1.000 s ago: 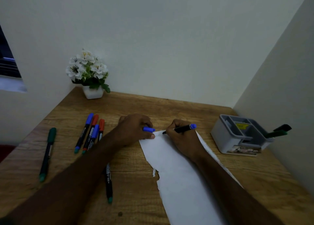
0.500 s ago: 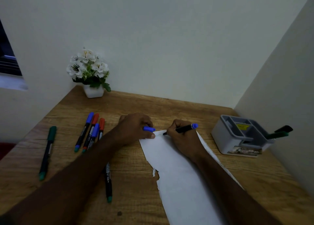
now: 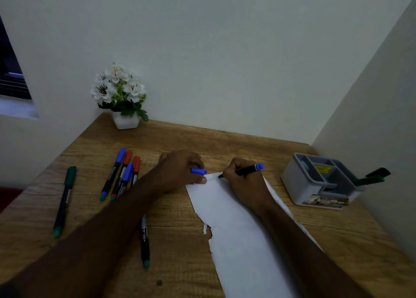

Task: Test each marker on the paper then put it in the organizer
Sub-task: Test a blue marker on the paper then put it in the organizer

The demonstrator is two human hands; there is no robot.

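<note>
**Inspector:** Start with the grips.

**Assessor:** The right hand [image 3: 244,185] has its fingers curled round a blue-ended marker [image 3: 246,170] in a writing hold, tip down on the top edge of the paper [image 3: 236,230]. The shaft slants up and to the right, the tail clear of the sheet. The left hand [image 3: 180,169] pinches a blue cap [image 3: 198,171] while its knuckles rest at the paper's upper left corner. In my judgement that pins the sheet against the stroke and keeps the cap ready for refitting.

**Inspector:** Marks on the sheet?

**Assessor:** Faint small marks sit just left of the tip. Their colour is too dim to call.

**Inspector:** Surroundings.

**Assessor:** A grey organizer [image 3: 315,185] stands well right of the paper, near the side wall, with two markers [image 3: 371,177] leaning out of its far compartment. Left of the arms lie a cluster of blue and red capped markers [image 3: 121,174], a green marker [image 3: 65,198] apart, and another [image 3: 144,241] partly under the left forearm. A flower pot [image 3: 125,122] sits in the back corner of the table [image 3: 180,241].

**Inspector:** Stage?

**Assessor:** Testing in hand; most markers remain untested.
</note>
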